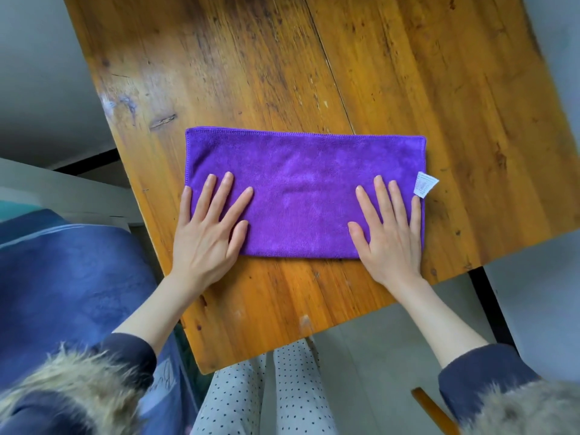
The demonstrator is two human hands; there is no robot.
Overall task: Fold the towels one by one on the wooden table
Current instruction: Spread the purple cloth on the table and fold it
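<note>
Purple towel [301,189] lies flat — left hand [208,227], right hand [389,233] pressing its ends.

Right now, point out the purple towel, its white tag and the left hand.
purple towel [301,171], head view, bare middle of cloth.
white tag [424,183], head view, tag's centre.
left hand [208,233], head view, back of hand.

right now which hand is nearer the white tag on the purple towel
Right. The right hand lies flat on the purple towel with its little finger just below the white tag. The left hand presses the opposite end.
</note>
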